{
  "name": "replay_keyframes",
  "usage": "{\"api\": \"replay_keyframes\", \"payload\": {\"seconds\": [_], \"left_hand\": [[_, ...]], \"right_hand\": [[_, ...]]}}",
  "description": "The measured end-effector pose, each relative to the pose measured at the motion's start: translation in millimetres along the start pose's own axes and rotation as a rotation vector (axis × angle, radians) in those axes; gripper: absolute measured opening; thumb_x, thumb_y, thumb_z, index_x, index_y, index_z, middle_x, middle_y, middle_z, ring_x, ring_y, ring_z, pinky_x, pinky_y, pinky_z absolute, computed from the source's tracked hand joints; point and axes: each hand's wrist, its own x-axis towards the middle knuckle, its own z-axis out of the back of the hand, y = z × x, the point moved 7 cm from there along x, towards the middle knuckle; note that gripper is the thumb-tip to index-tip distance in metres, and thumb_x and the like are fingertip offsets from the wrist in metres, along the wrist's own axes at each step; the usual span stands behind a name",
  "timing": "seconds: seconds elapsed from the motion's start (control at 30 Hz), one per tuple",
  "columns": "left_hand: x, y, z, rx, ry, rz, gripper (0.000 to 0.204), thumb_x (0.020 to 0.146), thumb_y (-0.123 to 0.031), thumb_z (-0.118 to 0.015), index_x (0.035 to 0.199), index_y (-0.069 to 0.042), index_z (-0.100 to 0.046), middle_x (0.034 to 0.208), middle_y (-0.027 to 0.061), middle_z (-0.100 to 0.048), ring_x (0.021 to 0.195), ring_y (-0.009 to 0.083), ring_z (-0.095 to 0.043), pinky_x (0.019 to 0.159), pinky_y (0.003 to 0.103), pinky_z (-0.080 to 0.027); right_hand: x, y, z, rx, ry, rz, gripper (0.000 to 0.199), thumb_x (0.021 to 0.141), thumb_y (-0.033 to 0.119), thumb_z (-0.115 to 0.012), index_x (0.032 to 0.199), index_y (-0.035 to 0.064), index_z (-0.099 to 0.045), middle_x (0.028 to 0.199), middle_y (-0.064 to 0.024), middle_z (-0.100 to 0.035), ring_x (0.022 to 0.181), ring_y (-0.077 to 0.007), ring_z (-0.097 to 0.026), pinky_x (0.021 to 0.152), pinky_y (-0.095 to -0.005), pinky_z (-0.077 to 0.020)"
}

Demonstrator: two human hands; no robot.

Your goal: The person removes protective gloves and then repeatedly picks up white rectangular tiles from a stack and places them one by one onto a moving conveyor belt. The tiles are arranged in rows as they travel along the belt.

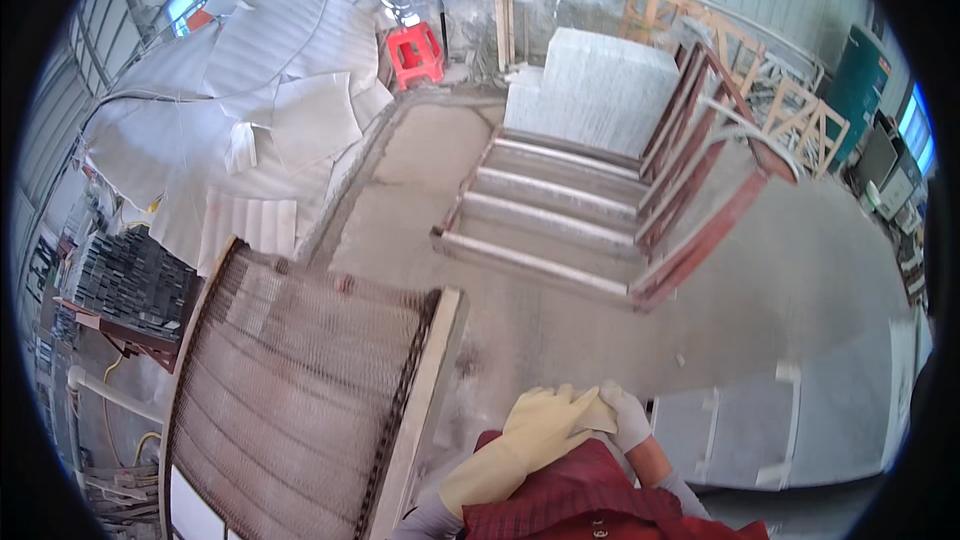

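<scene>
A: Where do we have the glove?

B: Our yellow rubber glove [512,445] covers the left hand [545,428], just above our red clothing [580,480]. Those fingers reach toward the right hand [628,418], in a whitish glove, and the two meet at a pale yellow piece [598,415]. Whether the right fingers pinch it, or whether it's a second glove, we can't tell.

A: It looks like we're fitting gloves. How do we do that well?

B: We should seat each fingertip fully, smooth the palm, then draw the cuff up over the sleeve without twisting it.

A: What crowds us?

B: The mesh conveyor belt [300,370] and its pale side rail [425,400] on our left, grey panels [750,430] on our right. Ahead, a red-brown slatted metal rack [690,252] would block a straight walk to the pale block stack [605,90].
</scene>
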Motion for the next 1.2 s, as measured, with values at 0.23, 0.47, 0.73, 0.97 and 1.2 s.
{"api": "replay_keyframes", "payload": {"seconds": [0.23, 0.47, 0.73, 0.97, 1.2], "left_hand": [[134.3, 85.4, 6.0, 0.114, 0.216, 0.165, 0.041, 0.092, -0.02, -0.056, 0.132, -0.013, -0.058, 0.092, 0.0132, -0.074, 0.084, 0.033, -0.072, 0.073, 0.049, -0.054], [247.5, 187.9, 40.6, -0.31, -0.168, 0.327, 0.039, 0.091, -0.012, -0.052, 0.128, -0.009, -0.063, 0.106, 0.0155, -0.073, 0.096, 0.0334, -0.07, 0.083, 0.042, -0.055], [280.6, 278.7, 79.0, -0.779, -0.357, 0.986, 0.032, 0.099, -0.014, -0.049, 0.126, -0.008, -0.065, 0.1, 0.0121, -0.073, 0.084, 0.0172, -0.071, 0.077, 0.032, -0.056], [277.9, 344.4, 112.8, -1.039, -0.476, 1.193, 0.039, 0.102, -0.039, -0.056, 0.116, -0.004, -0.068, 0.089, 0.0082, -0.072, 0.074, 0.0143, -0.069, 0.07, 0.028, -0.056], [231.3, 428.5, 162.2, -1.306, -0.651, 1.246, 0.047, 0.1, -0.047, -0.053, 0.11, -0.004, -0.071, 0.085, 0.0049, -0.075, 0.074, 0.0108, -0.07, 0.069, 0.024, -0.055]], "right_hand": [[129.7, 73.0, -32.8, 0.065, 0.17, -0.143, 0.043, 0.098, 0.026, -0.061, 0.131, -0.0013, -0.053, 0.107, -0.0153, -0.069, 0.08, -0.0273, -0.071, 0.059, -0.0396, -0.06], [302.7, 147.9, -74.6, 0.021, 0.385, -0.24, 0.028, 0.103, 0.024, -0.055, 0.115, 0.0004, -0.06, 0.102, -0.0123, -0.07, 0.087, -0.0244, -0.071, 0.072, -0.0377, -0.0599], [400.3, 224.1, -208.2, -0.72, 0.815, -0.15, 0.035, 0.095, 0.021, -0.062, 0.123, 0.0004, -0.06, 0.108, -0.0097, -0.068, 0.095, -0.0149, -0.066, 0.079, -0.029, -0.0529], [484.6, 188.7, -285.9, -0.804, 0.745, -0.239, 0.023, 0.095, 0.016, -0.059, 0.104, -0.002, -0.069, 0.093, -0.006, -0.069, 0.081, -0.0119, -0.065, 0.071, -0.0275, -0.0521], [523.2, 154.6, -409.2, -0.865, 0.901, -0.033, 0.028, 0.099, 0.025, -0.062, 0.094, -0.001, -0.073, 0.086, -0.0015, -0.07, 0.076, -0.0102, -0.063, 0.065, -0.0275, -0.0506]]}}
